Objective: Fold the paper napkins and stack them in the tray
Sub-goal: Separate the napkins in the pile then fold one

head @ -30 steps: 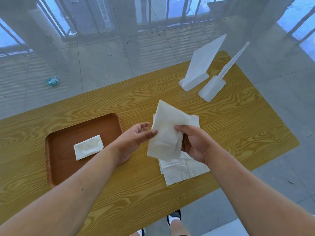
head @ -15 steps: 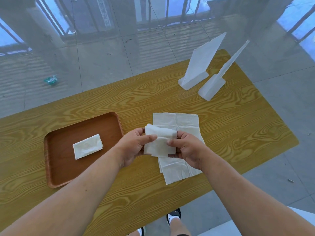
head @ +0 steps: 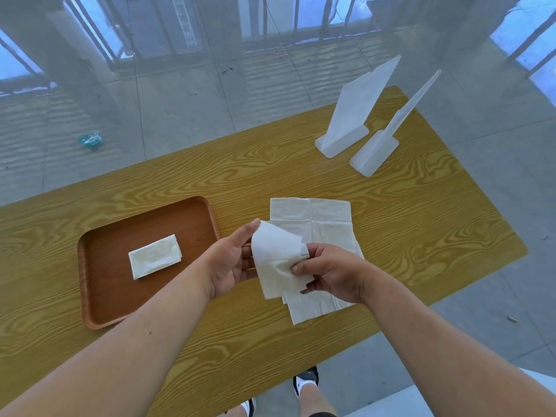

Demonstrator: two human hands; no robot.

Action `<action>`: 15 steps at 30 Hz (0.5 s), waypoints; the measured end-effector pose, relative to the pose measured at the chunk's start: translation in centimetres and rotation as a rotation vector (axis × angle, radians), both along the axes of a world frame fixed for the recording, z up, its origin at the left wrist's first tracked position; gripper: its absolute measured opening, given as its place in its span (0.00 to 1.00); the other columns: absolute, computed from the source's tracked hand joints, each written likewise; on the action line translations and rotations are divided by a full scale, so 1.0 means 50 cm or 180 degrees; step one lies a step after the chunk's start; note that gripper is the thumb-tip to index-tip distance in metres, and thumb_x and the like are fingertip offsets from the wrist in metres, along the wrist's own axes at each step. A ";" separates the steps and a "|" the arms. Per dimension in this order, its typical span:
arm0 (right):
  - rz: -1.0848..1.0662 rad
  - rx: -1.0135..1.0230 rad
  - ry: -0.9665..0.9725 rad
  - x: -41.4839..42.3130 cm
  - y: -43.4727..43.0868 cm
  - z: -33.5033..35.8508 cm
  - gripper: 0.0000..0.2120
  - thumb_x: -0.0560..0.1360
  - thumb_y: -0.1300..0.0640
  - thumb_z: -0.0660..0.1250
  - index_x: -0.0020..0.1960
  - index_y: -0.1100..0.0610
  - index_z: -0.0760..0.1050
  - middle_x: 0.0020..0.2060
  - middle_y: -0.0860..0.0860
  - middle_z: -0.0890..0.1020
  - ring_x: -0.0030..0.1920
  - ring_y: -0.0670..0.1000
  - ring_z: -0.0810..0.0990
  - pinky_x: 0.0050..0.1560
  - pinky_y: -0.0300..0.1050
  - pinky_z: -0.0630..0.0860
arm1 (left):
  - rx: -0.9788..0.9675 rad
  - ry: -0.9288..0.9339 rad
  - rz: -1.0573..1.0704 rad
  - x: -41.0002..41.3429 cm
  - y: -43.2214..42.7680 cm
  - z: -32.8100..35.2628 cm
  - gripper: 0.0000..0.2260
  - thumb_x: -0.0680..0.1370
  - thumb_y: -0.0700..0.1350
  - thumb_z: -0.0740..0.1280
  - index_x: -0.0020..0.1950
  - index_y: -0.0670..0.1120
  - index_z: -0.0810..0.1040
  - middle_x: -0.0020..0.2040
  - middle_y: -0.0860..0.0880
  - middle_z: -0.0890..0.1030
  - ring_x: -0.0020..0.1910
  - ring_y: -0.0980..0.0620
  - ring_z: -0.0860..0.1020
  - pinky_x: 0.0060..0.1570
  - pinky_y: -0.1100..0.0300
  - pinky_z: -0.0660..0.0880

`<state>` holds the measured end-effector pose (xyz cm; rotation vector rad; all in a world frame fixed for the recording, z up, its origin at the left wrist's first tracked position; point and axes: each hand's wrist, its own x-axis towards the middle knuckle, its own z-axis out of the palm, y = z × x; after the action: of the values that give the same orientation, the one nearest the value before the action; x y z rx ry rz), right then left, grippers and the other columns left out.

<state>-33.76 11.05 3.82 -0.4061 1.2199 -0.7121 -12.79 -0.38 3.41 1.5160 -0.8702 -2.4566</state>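
Note:
Both hands hold one white paper napkin above the table, partly folded, its top flap curling over. My left hand supports its left edge with the fingers behind it. My right hand pinches its right side between thumb and fingers. Under them a pile of flat, unfolded napkins lies on the wood table. To the left sits a brown wooden tray with one folded napkin lying in its middle.
Two white plastic stands are upright at the table's far right. The table's near edge runs diagonally just above my shoes. A small teal scrap lies on the tiled floor beyond the table.
The napkin was held up open by my right hand, then brought down and folded between both hands. Now its upper flap curls over while both hands hold it.

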 end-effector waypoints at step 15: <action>-0.0935 0.0409 0.0606 -0.022 0.003 -0.020 0.10 0.78 0.64 0.72 0.59 0.60 0.81 0.56 0.58 0.87 0.54 0.57 0.86 0.50 0.51 0.84 | -0.0326 0.0075 0.0325 -0.002 0.007 -0.017 0.14 0.78 0.33 0.71 0.62 0.46 0.83 0.55 0.43 0.89 0.48 0.47 0.88 0.50 0.51 0.84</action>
<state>-34.86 11.22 2.80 -0.1919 1.5160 -0.8540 -12.89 -0.05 2.56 1.4565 -0.8772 -2.3165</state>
